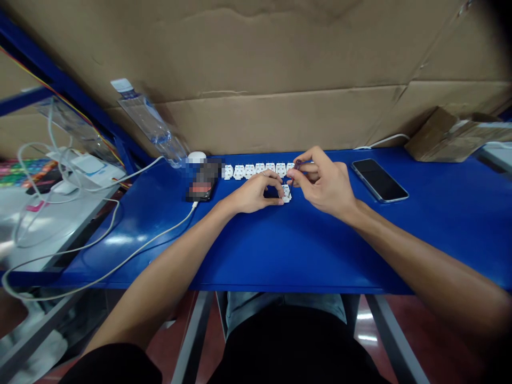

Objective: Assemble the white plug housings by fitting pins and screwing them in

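Observation:
On the blue table (256, 250), my left hand (256, 193) pinches a small white plastic piece (287, 193) with dark spots between thumb and fingers. Just to the right and above, my right hand (326, 181) has its thumb and index finger closed on a small dark purple object (297, 165); its exact kind is too small to make out. Behind both hands runs a row of several similar white plastic pieces (249, 170), standing side by side. My right fingers cover the right end of that row.
Left of the row lies a phone (204, 180) with a white charging cable (160, 238). A clear plastic bottle (154, 125) leans at the back left beside a white round object (196, 157). Another phone (380, 180) and a cardboard box (444, 136) are at the right. Cardboard (280, 69) walls the back.

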Demonstrator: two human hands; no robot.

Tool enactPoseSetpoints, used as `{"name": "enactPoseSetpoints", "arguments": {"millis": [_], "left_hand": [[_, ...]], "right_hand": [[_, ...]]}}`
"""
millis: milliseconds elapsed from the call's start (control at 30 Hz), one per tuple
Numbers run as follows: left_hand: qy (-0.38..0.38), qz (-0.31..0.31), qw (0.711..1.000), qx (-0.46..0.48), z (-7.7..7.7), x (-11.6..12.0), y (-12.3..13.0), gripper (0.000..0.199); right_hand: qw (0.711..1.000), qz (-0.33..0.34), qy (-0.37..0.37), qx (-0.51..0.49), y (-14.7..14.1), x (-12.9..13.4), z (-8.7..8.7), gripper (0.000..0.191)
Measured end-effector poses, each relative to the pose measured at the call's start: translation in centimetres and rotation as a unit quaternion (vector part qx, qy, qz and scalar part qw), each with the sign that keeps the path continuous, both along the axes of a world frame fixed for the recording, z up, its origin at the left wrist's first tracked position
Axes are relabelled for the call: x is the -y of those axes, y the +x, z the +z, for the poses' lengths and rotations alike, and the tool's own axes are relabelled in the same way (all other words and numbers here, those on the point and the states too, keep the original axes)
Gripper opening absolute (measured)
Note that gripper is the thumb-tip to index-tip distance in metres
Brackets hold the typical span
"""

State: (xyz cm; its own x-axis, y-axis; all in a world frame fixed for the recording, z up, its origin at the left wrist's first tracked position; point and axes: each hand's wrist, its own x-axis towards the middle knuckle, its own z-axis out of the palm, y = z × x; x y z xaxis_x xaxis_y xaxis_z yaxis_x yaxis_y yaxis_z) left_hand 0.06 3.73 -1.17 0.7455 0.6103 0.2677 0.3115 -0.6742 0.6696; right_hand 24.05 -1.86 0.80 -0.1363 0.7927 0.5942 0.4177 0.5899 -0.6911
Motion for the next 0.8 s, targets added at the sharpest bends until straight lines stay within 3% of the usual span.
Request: {"name": "enactPoseSetpoints", "arguments": {"millis": [133, 233, 367, 500, 800], "left_hand": [[0.009, -0.001, 1.0, 0.005, 0.0, 0.1, 0.0, 0.009], [0.017, -0.002, 1.0, 0.003, 0.2, 0.3, 0.0, 0.01], [0.027, -0.005, 1.0, 0.001, 0.3, 0.5, 0.0, 0.012], [0.039, -0.016, 0.999, 0.008, 0.4, 0.8, 0.2, 0.016], [0.022, 0.018, 1.0, 0.008, 0.7, 1.6, 0.7, 0.043]], "right_hand": [[1.0, -0.007, 0.014, 0.003, -0.3, 0.4, 0.1, 0.034], [0.998, -0.004, 0.005, -0.064, 1.1, -0.3, 1.0, 0.036], [0.991, -0.082, 0.044, -0.094, 4.4, -2.3, 1.8, 0.037], [0.996, -0.067, 0.019, -0.054, 6.1, -3.6, 1.2, 0.042], [0.998, -0.06, -0.016, -0.021, 5.8, -3.7, 0.0, 0.04]]}}
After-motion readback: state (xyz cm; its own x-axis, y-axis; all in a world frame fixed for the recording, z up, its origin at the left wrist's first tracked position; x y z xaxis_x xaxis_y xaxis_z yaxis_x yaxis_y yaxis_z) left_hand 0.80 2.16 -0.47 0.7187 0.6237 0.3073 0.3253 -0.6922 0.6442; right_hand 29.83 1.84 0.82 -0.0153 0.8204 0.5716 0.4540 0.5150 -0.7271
